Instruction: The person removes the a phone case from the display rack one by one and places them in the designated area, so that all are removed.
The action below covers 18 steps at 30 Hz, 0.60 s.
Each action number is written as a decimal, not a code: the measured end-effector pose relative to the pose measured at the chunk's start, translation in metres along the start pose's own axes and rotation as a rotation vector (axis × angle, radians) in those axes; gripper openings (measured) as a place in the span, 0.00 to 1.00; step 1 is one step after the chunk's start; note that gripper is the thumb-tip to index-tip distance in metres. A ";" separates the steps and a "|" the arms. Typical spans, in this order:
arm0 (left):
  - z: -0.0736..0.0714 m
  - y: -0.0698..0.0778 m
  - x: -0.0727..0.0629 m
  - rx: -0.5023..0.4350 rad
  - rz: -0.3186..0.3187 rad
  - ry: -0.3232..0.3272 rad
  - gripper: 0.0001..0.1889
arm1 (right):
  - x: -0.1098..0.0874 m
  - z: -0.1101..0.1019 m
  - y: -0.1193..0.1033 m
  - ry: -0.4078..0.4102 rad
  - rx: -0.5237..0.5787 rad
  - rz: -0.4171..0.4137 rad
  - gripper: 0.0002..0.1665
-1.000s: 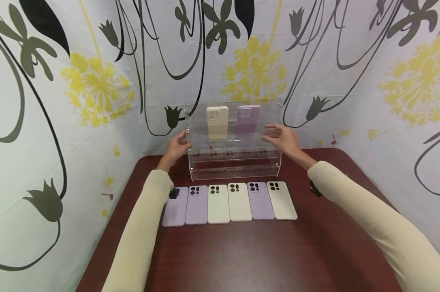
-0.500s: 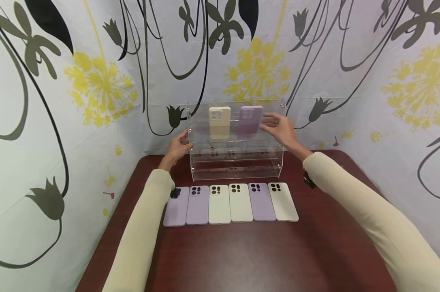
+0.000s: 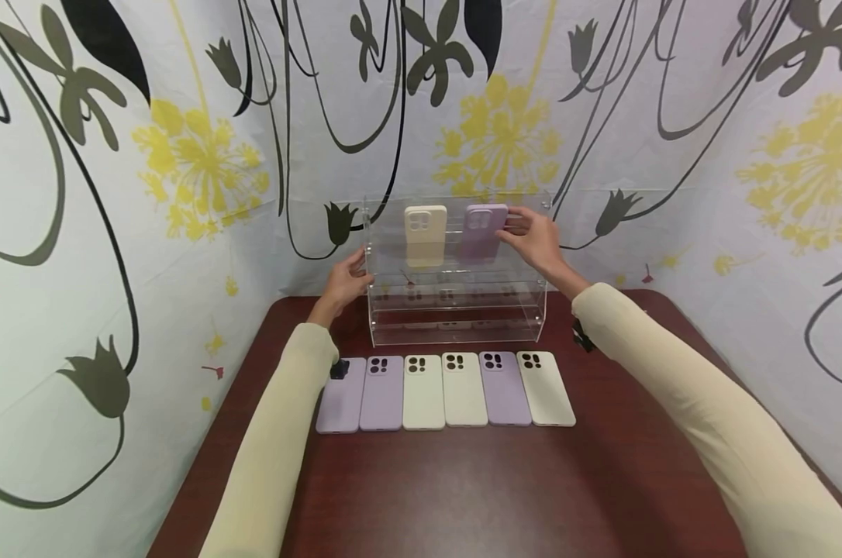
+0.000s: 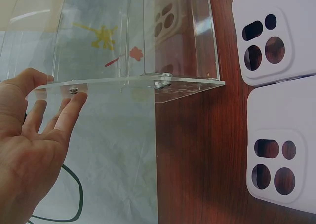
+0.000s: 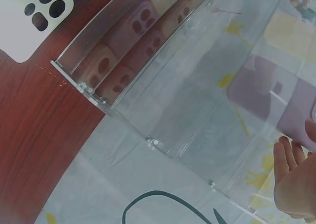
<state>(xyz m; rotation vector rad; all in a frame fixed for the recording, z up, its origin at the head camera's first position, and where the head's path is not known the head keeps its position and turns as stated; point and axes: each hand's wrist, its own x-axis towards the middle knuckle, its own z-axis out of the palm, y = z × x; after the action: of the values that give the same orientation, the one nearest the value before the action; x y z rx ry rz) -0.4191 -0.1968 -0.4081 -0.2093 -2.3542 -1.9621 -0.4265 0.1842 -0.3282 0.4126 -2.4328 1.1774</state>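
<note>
A clear acrylic display stand (image 3: 456,298) with stepped tiers stands at the back of the table. On its top tier a cream phone case (image 3: 426,225) and a purple phone case (image 3: 481,225) lean upright, side by side. My left hand (image 3: 344,287) grips the stand's left side panel, thumb on one face and fingers on the other, as the left wrist view shows. My right hand (image 3: 538,239) pinches the purple case by its right edge; in the right wrist view the thumb lies over the case (image 5: 296,103) and the fingers are at its edge.
Several phone cases lie in a row before the stand, purple ones (image 3: 381,399) and white ones (image 3: 424,399), camera cutouts toward the stand. The dark red-brown table (image 3: 435,488) meets floral-printed cloth (image 3: 309,155) behind and at both sides.
My right hand has moved from beside the stand's upper right to the purple case and taken hold of its edge. My left hand keeps its grip on the side panel.
</note>
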 end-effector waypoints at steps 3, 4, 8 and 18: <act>0.000 -0.001 0.000 -0.001 0.003 -0.003 0.41 | 0.003 0.002 0.000 0.015 -0.016 -0.007 0.31; 0.000 -0.001 0.000 0.001 0.004 -0.006 0.41 | 0.003 0.002 -0.001 0.019 -0.018 -0.007 0.30; 0.001 0.000 -0.001 0.013 0.010 -0.003 0.40 | 0.005 0.004 -0.002 0.038 -0.012 -0.012 0.27; 0.000 0.000 -0.001 0.006 -0.003 -0.002 0.40 | 0.010 0.006 -0.002 0.058 -0.011 -0.045 0.24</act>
<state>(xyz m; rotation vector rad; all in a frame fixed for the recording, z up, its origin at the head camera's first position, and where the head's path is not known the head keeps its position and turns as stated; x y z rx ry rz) -0.4179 -0.1970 -0.4080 -0.2072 -2.3623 -1.9571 -0.4357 0.1778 -0.3256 0.4222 -2.3675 1.1409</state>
